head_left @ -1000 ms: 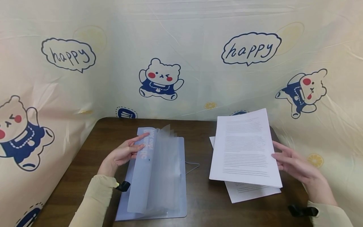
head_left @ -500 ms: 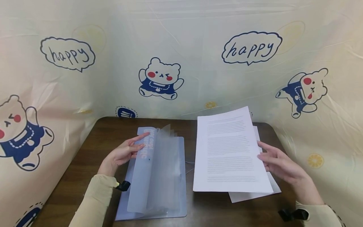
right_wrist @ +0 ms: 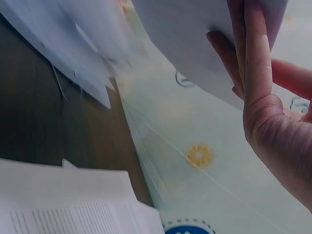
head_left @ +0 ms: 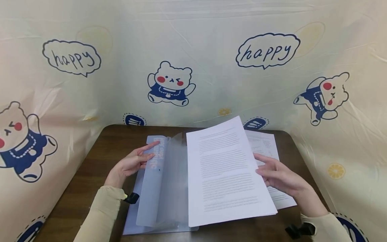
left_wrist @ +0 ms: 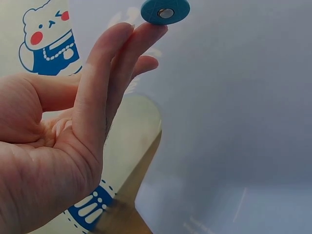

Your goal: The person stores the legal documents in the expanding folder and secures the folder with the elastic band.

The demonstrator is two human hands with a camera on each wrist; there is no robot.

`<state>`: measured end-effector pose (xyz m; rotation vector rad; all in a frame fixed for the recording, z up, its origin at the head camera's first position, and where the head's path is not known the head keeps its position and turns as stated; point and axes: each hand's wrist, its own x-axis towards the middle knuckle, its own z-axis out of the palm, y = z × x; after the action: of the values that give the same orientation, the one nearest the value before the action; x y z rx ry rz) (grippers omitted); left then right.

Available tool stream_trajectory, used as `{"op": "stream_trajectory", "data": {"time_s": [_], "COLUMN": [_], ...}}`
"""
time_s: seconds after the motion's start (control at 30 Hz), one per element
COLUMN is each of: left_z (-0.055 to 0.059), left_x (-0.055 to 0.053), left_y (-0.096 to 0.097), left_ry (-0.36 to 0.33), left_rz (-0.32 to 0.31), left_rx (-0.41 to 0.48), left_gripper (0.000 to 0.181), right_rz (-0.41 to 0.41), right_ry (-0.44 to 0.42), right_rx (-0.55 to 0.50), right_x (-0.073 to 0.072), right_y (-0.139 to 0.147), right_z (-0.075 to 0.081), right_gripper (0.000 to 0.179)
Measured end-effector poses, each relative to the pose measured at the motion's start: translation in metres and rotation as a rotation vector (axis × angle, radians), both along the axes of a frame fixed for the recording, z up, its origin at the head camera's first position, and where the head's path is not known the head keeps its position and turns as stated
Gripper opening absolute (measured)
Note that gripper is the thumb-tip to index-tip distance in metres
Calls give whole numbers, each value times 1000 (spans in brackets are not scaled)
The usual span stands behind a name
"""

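Observation:
A pale blue document folder (head_left: 148, 191) lies opened on the table, its clear plastic pockets (head_left: 175, 181) fanned up. My left hand (head_left: 133, 163) pinches the raised cover near its upper left edge. In the left wrist view, fingers (left_wrist: 97, 87) lie against the cover (left_wrist: 229, 122), beside a round teal button (left_wrist: 165, 12). My right hand (head_left: 279, 176) grips a stack of printed sheets (head_left: 226, 178) by the right edge, thumb on the printed face. Tilted in the air, the stack hides the folder's right side. In the right wrist view, fingers support the stack's back (right_wrist: 195, 53).
Further printed paper (head_left: 281, 200) lies on the brown table (head_left: 96, 161) behind the held stack, near the right side. A thin cord (right_wrist: 58, 83) hangs off the folder's edge. Patterned cloth (head_left: 211, 67) with bears encloses the table's back and sides.
My right hand has carried the stack of sheets leftward, from above the other paper to over the folder's right side. More of the paper on the table shows. The left hand stays put.

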<state>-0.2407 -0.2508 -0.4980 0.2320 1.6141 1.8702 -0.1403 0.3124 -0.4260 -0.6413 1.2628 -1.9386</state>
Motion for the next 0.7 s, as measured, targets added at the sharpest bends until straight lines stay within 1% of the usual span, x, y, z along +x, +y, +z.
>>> {"op": "stream_trajectory", "data": {"time_s": [0.17,0.3,0.43,0.7], "left_z": [0,1,1,2], "left_x": [0,1,1,2], "left_y": [1,3,3,5], "left_ry": [-7,-13,-22,-26], "left_rz": [16,17,18,28], "left_rx": [-16,-11,-1,-17], "left_gripper": [68,68,69,69], "right_rz": [37,14,-12,-17], "right_ry": [-18,-20,-15,-23], "right_rx": [23,68,120,187], "right_x": [-3,-4,-6,-13], "right_y": [-18,-31,-42,-62], "right_z": [3,7,12,12], "right_gripper": [64,61,64,71]}}
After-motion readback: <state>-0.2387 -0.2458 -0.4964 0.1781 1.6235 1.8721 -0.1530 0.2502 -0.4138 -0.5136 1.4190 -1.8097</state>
